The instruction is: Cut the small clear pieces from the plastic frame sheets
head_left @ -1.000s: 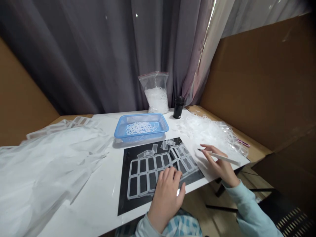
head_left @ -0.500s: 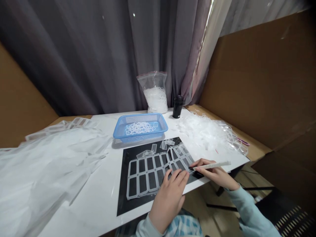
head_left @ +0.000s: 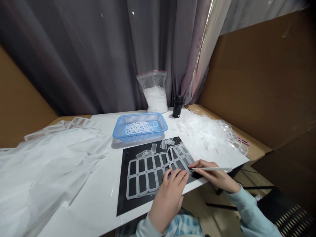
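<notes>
A translucent sheet of rectangular frames (head_left: 147, 172) lies on a black mat (head_left: 121, 204). My left hand (head_left: 170, 197) rests flat on the sheet's near edge, its fingers spread. At the sheet's right end, my right hand (head_left: 214, 174) is closed on a white pen-like tool (head_left: 214, 169), whose tip points left at the sheet. Loose clear rectangular pieces (head_left: 145, 154) sit along the mat's far part, with more of them (head_left: 167, 143) near its far right corner.
A blue basket (head_left: 140, 136) holds white rings. Behind it stand a zip bag (head_left: 156, 98) of white pieces and a black bottle (head_left: 177, 106). Translucent sheets (head_left: 46, 171) cover the left; a white scrap pile (head_left: 209, 131) lies right. Cardboard walls (head_left: 259, 75) flank the table.
The rear end of the white tool in my right hand has dropped, so the tool lies flatter. My left hand has barely moved.
</notes>
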Action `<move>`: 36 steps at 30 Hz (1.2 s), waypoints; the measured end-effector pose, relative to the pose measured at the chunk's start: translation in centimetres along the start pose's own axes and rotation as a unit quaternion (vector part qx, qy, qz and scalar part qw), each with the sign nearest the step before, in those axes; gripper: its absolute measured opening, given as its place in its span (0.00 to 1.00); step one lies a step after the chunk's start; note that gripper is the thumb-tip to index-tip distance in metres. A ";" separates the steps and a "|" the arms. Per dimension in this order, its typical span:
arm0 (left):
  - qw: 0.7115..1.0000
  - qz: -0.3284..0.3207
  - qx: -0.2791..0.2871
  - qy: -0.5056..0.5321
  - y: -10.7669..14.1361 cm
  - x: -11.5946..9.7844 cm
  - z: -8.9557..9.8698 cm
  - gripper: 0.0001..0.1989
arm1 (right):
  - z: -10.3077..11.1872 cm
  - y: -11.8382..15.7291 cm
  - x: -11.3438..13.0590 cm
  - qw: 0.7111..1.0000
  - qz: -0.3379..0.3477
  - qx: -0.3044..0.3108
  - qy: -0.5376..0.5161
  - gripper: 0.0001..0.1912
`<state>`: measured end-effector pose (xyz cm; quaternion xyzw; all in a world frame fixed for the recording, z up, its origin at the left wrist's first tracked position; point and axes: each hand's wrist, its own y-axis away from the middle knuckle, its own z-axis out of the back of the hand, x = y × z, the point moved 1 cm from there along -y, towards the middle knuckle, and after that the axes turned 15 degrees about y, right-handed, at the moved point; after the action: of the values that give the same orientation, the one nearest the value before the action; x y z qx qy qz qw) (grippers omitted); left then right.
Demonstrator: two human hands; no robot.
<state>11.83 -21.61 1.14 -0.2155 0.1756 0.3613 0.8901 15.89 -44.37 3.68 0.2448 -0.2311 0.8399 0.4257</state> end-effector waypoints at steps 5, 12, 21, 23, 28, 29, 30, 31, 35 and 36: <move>1.000 0.004 0.002 0.006 0.0 -0.1 0.0 0.30 | -0.4 0.0 1.2 0.995 0.036 0.011 0.094 0.09; 1.000 0.003 0.000 0.011 0.1 0.0 0.0 0.29 | -1.6 0.0 1.4 0.969 0.103 -0.035 0.222 0.10; 1.000 0.002 -0.005 0.013 0.1 0.1 -0.1 0.29 | -1.8 -0.4 1.2 0.970 0.097 -0.039 0.221 0.10; 1.000 0.004 -0.004 0.014 0.1 0.0 0.0 0.29 | -1.8 -0.3 1.3 0.971 0.084 -0.043 0.220 0.11; 1.000 0.006 0.000 0.016 0.0 -0.1 0.1 0.29 | -1.9 0.0 1.3 0.974 0.068 -0.049 0.212 0.12; 1.000 0.007 0.000 0.016 0.0 -0.1 0.1 0.29 | -1.9 0.0 1.3 0.974 0.064 -0.054 0.209 0.12; 1.000 0.008 0.001 0.017 0.0 -0.1 0.1 0.29 | -1.9 0.0 1.4 0.975 0.061 -0.061 0.206 0.12; 1.000 0.008 0.001 0.017 0.0 -0.1 0.1 0.29 | -2.0 0.0 1.4 0.975 0.059 -0.069 0.204 0.11; 1.000 0.008 0.004 0.018 0.1 -0.2 0.2 0.29 | -2.0 -0.1 1.6 0.976 0.057 -0.086 0.193 0.10; 1.000 0.008 0.005 0.018 0.1 -0.2 0.2 0.29 | -1.9 -0.1 1.6 0.979 0.052 -0.082 0.181 0.10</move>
<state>11.71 -21.55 1.41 -0.2162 0.1955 0.3635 0.8848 14.74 -42.20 3.26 0.0411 -0.2307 0.8696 0.4346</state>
